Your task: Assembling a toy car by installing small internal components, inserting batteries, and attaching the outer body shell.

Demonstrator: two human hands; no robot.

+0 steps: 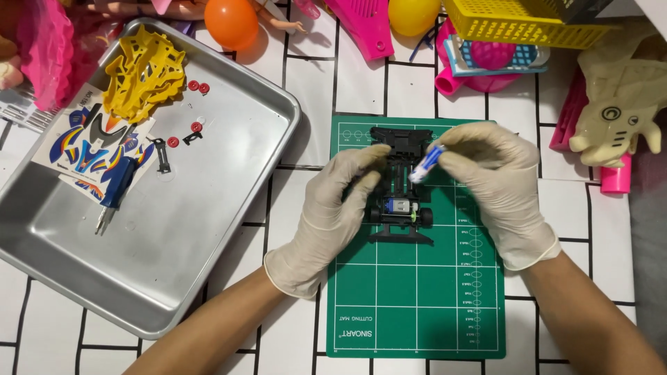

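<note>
A black toy car chassis [401, 208] with a small motor and rear wheels lies on a green cutting mat [417, 298]. My left hand [333, 208], in a pale glove, grips the chassis by its left side. My right hand [493, 187], also gloved, pinches a small blue and white tube [425, 164] with its tip pointing down at the middle of the chassis.
A metal tray [174, 250] on the left holds a yellow plastic parts frame [142, 73], a sticker sheet [90, 149], a blue screwdriver [114, 191] and small red parts [198, 87]. Toys, an orange ball [231, 21] and a yellow basket [521, 24] crowd the back edge.
</note>
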